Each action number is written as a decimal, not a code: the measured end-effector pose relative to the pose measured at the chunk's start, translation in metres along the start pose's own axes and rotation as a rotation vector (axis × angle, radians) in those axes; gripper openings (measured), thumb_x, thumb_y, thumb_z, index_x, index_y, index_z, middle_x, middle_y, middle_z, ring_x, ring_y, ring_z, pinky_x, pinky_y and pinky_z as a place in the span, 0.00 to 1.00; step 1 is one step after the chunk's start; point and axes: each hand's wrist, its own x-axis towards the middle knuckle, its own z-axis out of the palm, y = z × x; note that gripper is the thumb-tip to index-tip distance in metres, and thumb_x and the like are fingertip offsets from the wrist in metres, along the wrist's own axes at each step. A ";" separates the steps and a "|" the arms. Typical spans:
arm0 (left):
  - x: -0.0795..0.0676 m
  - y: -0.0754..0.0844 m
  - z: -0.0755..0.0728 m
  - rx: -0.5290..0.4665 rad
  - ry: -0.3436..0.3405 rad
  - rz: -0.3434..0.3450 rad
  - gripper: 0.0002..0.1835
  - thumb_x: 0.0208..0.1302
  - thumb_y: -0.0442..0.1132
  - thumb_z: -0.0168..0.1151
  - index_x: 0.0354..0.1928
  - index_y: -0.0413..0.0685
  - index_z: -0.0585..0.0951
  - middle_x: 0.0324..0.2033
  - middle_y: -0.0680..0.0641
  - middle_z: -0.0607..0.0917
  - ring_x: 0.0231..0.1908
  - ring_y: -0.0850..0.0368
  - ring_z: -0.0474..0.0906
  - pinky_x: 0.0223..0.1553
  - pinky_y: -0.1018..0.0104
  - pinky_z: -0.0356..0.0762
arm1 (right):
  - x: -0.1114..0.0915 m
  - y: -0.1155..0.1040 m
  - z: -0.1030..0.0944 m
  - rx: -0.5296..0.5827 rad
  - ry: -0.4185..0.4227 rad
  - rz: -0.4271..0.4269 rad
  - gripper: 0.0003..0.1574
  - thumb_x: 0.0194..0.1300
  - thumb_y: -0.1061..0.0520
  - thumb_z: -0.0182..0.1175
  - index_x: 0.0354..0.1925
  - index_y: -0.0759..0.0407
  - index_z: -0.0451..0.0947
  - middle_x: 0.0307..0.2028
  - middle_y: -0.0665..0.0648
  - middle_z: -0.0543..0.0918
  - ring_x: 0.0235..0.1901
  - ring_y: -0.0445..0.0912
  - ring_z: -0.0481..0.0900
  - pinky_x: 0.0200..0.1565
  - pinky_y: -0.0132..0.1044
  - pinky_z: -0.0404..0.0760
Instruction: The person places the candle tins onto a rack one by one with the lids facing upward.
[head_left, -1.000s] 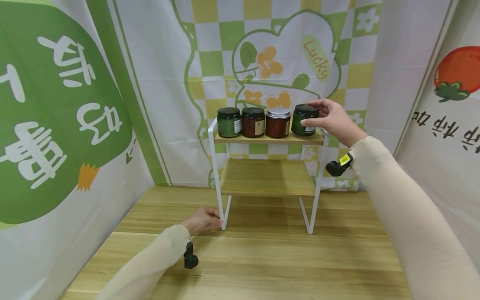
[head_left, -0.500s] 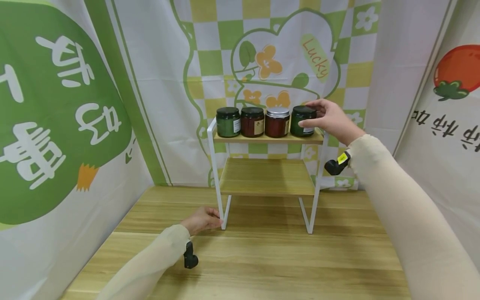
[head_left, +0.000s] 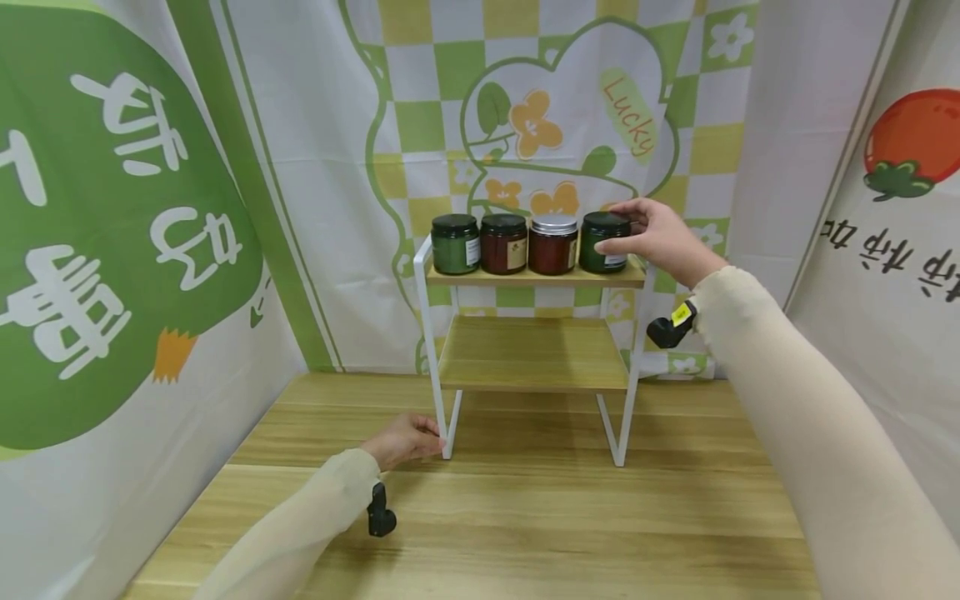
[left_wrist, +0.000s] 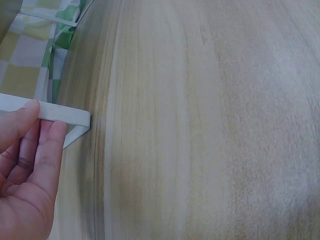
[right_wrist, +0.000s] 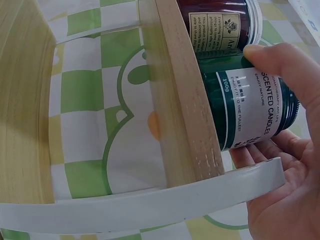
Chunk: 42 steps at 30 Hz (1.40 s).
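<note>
My right hand (head_left: 667, 242) grips a green scented candle jar (right_wrist: 245, 107) with a black lid and white label, thumb on one side and fingers on the other. The jar stands at the right end of the top tier of a two-tier shelf (head_left: 534, 350) with a white frame. Beside it on that tier are a dark red jar with a silver lid (head_left: 553, 250), a dark red jar with a black lid (head_left: 504, 250) and another green jar (head_left: 455, 250). Low on the left, my left hand (left_wrist: 30, 175) pinches the shelf's white front leg (left_wrist: 65, 114) near its foot.
The shelf stands on a wood-grain table (head_left: 525, 525), close to the printed curtain (head_left: 420, 133) behind. More printed curtains hang at the left and right sides. The lower wooden tier (head_left: 534, 354) sits beneath the row of jars.
My right hand has shifted the green candle jar slightly left, narrowing the gap to the silver-lidded jar. My left hand has stayed on the leg.
</note>
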 end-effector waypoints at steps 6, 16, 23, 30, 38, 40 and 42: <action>-0.001 0.000 0.000 -0.007 0.006 -0.004 0.07 0.64 0.24 0.58 0.42 0.30 0.73 0.36 0.44 0.78 0.42 0.53 0.81 0.53 0.59 0.81 | 0.001 0.000 0.001 -0.006 -0.001 0.005 0.44 0.60 0.52 0.68 0.68 0.61 0.60 0.60 0.60 0.71 0.54 0.46 0.72 0.51 0.34 0.75; -0.001 0.000 0.001 0.000 0.016 -0.004 0.08 0.64 0.26 0.59 0.43 0.29 0.73 0.35 0.45 0.78 0.41 0.54 0.81 0.53 0.59 0.81 | 0.003 0.001 0.001 -0.011 -0.010 0.012 0.43 0.61 0.53 0.68 0.68 0.62 0.60 0.60 0.60 0.70 0.55 0.47 0.72 0.51 0.32 0.75; -0.001 0.000 0.001 0.003 0.024 -0.010 0.08 0.65 0.26 0.58 0.43 0.30 0.73 0.35 0.44 0.78 0.41 0.53 0.81 0.53 0.59 0.81 | 0.004 0.000 0.001 -0.024 -0.017 0.018 0.43 0.61 0.52 0.67 0.68 0.62 0.59 0.60 0.60 0.69 0.56 0.47 0.71 0.56 0.38 0.74; 0.001 -0.001 0.000 0.001 0.028 -0.008 0.06 0.65 0.25 0.58 0.42 0.31 0.74 0.35 0.44 0.79 0.41 0.53 0.81 0.52 0.60 0.81 | 0.005 -0.001 -0.001 -0.026 -0.035 0.026 0.45 0.62 0.50 0.67 0.69 0.61 0.58 0.63 0.61 0.67 0.60 0.50 0.69 0.61 0.44 0.71; 0.002 -0.002 -0.001 -0.012 0.022 -0.008 0.04 0.64 0.24 0.56 0.41 0.32 0.75 0.35 0.45 0.80 0.41 0.53 0.82 0.51 0.60 0.82 | 0.003 -0.002 -0.003 -0.040 -0.054 0.042 0.47 0.62 0.49 0.66 0.71 0.61 0.55 0.68 0.61 0.62 0.63 0.52 0.65 0.64 0.48 0.68; 0.003 -0.002 -0.001 -0.015 0.022 -0.010 0.04 0.65 0.24 0.56 0.41 0.32 0.75 0.34 0.45 0.80 0.41 0.53 0.82 0.51 0.59 0.82 | 0.004 -0.002 -0.003 -0.048 -0.053 0.041 0.47 0.62 0.49 0.66 0.71 0.61 0.55 0.68 0.61 0.62 0.63 0.52 0.66 0.64 0.47 0.68; 0.003 -0.002 0.000 -0.014 0.022 -0.010 0.05 0.64 0.24 0.57 0.41 0.32 0.75 0.34 0.45 0.80 0.41 0.53 0.82 0.52 0.59 0.81 | 0.003 -0.003 -0.003 -0.053 -0.055 0.038 0.47 0.62 0.49 0.66 0.71 0.61 0.55 0.68 0.62 0.62 0.63 0.53 0.66 0.64 0.48 0.68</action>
